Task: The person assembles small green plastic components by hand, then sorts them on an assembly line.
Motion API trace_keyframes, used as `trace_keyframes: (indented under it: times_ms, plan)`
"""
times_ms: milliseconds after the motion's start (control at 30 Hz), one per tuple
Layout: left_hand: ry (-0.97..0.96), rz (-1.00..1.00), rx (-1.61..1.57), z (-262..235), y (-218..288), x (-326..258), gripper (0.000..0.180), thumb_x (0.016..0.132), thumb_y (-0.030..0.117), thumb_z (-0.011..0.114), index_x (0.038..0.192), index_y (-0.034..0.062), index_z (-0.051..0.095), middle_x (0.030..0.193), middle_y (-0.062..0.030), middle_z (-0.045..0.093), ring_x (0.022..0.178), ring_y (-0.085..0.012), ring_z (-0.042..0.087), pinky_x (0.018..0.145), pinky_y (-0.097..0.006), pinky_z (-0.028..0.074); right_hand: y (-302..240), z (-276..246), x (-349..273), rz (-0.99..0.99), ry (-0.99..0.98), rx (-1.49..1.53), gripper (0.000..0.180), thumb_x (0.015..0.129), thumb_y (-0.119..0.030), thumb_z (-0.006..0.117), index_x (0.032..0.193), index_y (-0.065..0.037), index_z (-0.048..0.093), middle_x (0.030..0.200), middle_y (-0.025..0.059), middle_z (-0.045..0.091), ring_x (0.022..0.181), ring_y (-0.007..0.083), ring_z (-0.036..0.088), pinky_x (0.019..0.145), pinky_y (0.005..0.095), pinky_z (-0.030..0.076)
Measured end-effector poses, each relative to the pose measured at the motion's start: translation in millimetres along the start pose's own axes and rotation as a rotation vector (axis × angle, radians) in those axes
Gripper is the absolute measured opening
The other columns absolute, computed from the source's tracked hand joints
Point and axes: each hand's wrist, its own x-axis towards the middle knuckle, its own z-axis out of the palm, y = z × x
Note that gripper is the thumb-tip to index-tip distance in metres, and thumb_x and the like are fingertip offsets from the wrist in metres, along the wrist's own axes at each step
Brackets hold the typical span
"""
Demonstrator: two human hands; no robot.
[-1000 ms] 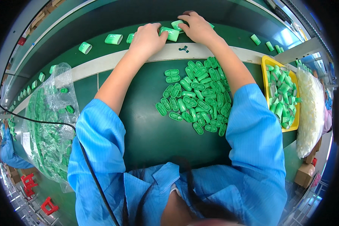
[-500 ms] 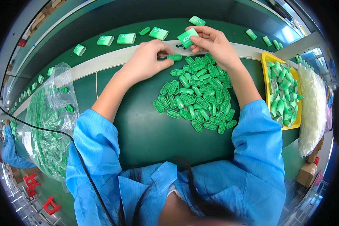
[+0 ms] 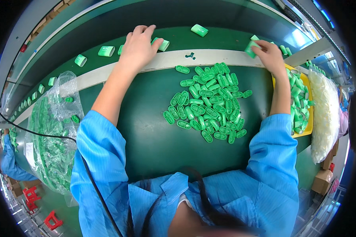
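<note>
My left hand [image 3: 138,47] is over the green belt, fingers apart. Beside its thumb lies a green printed sleeve [image 3: 162,45]; whether they touch is hard to tell. At the right, my right hand [image 3: 268,56] pinches another green sleeve [image 3: 250,49] above the pale rail. Part of a further sleeve [image 3: 254,38] shows just behind it. Between my arms, a heap of green oval caps [image 3: 209,102] lies on the dark green table. One oval cap [image 3: 182,69] rests apart at the heap's far edge, near the rail.
A yellow tray [image 3: 310,118] of green sleeves stands at the right, beside a bag of pale pieces [image 3: 324,114]. At left is a clear bag [image 3: 53,134] of green parts, crossed by a black cable [image 3: 39,134]. Dark bits [image 3: 190,56] sit on the rail [image 3: 221,56]. A co-worker's blue sleeve [image 3: 14,160] shows far left.
My left hand has let go of an oval cap near the rail and moved up-left over the belt. My right hand has moved right, still with a sleeve. Sleeves on the belt have shifted left.
</note>
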Motion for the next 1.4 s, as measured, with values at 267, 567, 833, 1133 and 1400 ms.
trace_keyframes:
  times_ms: [267,567,833,1133,1400]
  plan:
    - [-0.381,-0.06,-0.062,7,-3,13,0.045,0.075,0.034,0.062,0.108,0.0041,0.06,0.111,-0.0191,0.052,0.103,-0.0323,0.051,0.091,-0.037,0.041,46,-81,-56,0.203,0.111,-0.461,0.039,0.071,-0.031,0.059,0.098,-0.003,0.065,0.078,0.0178,0.063,0.076,0.0313,0.062,0.074,0.0383,0.048]
    - [-0.385,0.084,-0.647,5,119,39,0.051,0.069,0.048,0.064,0.1,0.0072,0.065,0.102,-0.0134,0.063,0.094,-0.0265,0.06,0.084,-0.034,0.045,44,-97,-109,0.077,0.559,-0.32,0.034,0.078,-0.026,0.064,0.107,-0.009,0.062,0.099,0.0065,0.06,0.074,0.015,0.055,0.067,0.0275,0.046]
    - [-0.542,0.104,-0.941,37,302,43,0.049,0.075,0.042,0.058,0.107,0.005,0.062,0.1,-0.0169,0.063,0.091,-0.0264,0.062,0.083,-0.034,0.046,27,-109,-152,0.167,0.641,0.081,0.023,0.078,-0.017,0.064,0.098,-0.005,0.064,0.09,0.0046,0.061,0.075,0.0103,0.057,0.061,0.0233,0.047]
    - [-0.536,0.102,-1.141,59,297,31,0.027,0.077,0.0,0.049,0.1,-0.0034,0.062,0.088,-0.0158,0.065,0.074,-0.0224,0.067,0.064,-0.028,0.053,11,-72,-140,-0.113,0.493,0.049,0.026,0.079,-0.015,0.063,0.103,-0.006,0.062,0.099,0.0084,0.062,0.084,0.0153,0.058,0.066,0.0256,0.047]
    - [-0.519,0.126,-0.937,46,261,19,0.031,0.072,0.009,0.053,0.099,-0.002,0.063,0.081,-0.0134,0.065,0.069,-0.0208,0.065,0.073,-0.029,0.05,55,-96,-163,0.17,0.337,-0.175,0.034,0.079,-0.017,0.064,0.112,-0.007,0.058,0.108,0.0042,0.06,0.1,0.0142,0.053,0.075,0.0279,0.044]
